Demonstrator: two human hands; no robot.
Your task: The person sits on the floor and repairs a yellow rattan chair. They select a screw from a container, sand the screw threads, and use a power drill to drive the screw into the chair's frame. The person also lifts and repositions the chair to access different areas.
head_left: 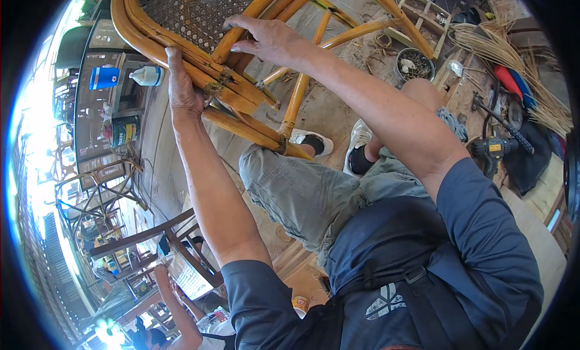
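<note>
A yellow-brown rattan chair [142, 39] is tilted in front of me, its dark woven cane panel [187, 15] facing up. My left hand [186, 90] grips the bent frame at its near left corner, thumb up along the outside; the other fingers are mostly hidden behind the pole. Across a straight pole beside the panel lies my right hand [266, 39], its fingers curled over the far side and the thumb on the near side. Dark, rough bindings show at the joints near my left hand. The lower chair poles reach down beside my knee.
On the right lie a metal bowl [414, 65] of scraps, a divided wooden tray [423, 18], cane strips [513, 60], a hammer [501, 123] and a power drill [494, 149]. A blue container [104, 77] stands left. Another person [181, 314] sits at lower left near a dark wooden frame [181, 247].
</note>
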